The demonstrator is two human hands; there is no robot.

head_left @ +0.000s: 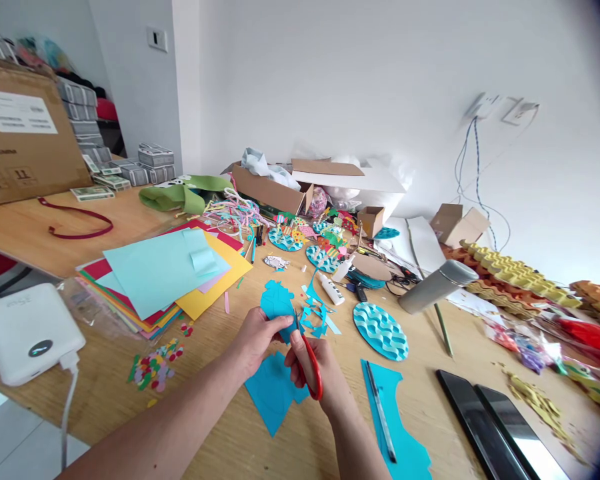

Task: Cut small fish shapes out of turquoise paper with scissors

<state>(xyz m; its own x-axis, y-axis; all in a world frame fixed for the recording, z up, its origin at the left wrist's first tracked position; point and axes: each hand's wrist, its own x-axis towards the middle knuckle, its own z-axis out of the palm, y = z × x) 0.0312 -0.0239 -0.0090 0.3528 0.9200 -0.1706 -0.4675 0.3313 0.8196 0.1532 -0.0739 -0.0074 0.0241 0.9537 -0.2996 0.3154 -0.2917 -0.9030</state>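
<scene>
Our left hand (255,341) pinches blue paper (277,300); our right hand (329,375) grips scissors (319,385) at its edge. Scraps (320,330) near the scissors, pen (381,413) to their right.

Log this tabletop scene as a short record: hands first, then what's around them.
Left hand: holds small, wavy-edged blue paper
Right hand: holds red-handled metal scissors, blades at that paper
Under hands: larger angular blue paper
Beyond hands: thin blue paper scraps
Right: slim clear plastic pen on curved-edged blue paper sheet
Left: stack of rectangular multicoloured paper sheets
</scene>
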